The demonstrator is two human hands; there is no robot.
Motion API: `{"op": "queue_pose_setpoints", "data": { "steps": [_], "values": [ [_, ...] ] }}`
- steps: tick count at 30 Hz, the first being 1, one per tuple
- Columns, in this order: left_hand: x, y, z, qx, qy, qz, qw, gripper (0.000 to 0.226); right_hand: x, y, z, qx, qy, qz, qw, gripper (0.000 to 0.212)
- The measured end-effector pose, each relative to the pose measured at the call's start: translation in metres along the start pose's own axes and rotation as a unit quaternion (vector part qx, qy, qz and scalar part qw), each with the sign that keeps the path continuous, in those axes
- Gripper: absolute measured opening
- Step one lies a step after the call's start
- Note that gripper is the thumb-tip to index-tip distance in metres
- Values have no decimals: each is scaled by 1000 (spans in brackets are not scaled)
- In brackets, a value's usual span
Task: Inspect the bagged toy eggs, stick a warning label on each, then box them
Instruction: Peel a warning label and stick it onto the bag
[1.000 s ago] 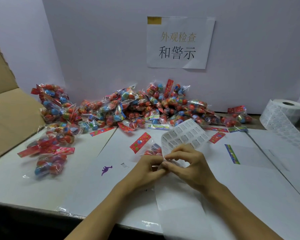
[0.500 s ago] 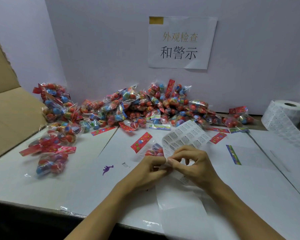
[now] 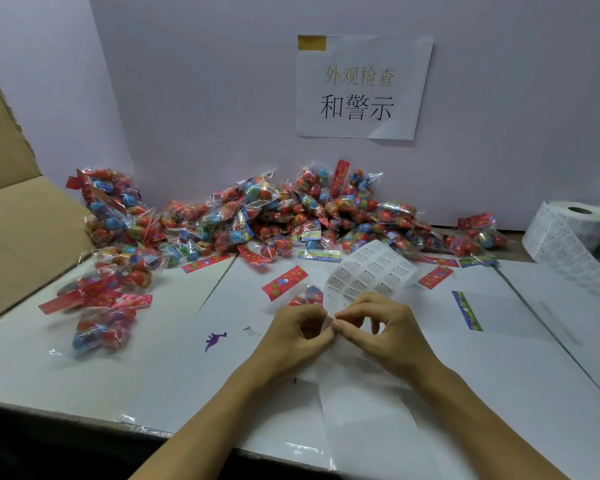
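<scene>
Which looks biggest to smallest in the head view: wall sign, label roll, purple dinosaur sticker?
1. wall sign
2. label roll, cut off at the right edge, so its full extent is unsure
3. purple dinosaur sticker

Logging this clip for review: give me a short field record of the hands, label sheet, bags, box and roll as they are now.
left hand: pinches label sheet edge
right hand: pinches same spot, fingertips meeting the left's
label sheet: curls up behind hands
bag: on table just behind the left hand
bag pile: along back wall
box: far left, open flap up
roll: far right, strip trailing forward
</scene>
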State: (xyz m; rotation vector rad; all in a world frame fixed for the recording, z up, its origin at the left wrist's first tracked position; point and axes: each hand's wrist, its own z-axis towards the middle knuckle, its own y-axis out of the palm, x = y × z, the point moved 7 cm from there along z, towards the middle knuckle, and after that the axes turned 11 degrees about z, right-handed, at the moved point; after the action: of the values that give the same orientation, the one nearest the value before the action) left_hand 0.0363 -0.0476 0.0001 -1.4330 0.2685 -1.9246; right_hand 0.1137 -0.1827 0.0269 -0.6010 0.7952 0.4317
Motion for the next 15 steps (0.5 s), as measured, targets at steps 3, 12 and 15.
{"op": "queue_pose_setpoints", "data": {
  "steps": [3, 12, 15],
  "values": [
    [1, -4, 2, 11, 17, -11, 1000, 6, 0, -1, 1, 4, 5, -8, 1000, 11],
    [5, -6, 1, -1, 42, 3, 999, 14, -2, -1, 0, -2, -8, 6, 1000, 4],
    [4, -4, 2, 1, 40, -1, 999, 15, -3, -2, 0, 1, -9, 4, 1000, 6]
  ]
}}
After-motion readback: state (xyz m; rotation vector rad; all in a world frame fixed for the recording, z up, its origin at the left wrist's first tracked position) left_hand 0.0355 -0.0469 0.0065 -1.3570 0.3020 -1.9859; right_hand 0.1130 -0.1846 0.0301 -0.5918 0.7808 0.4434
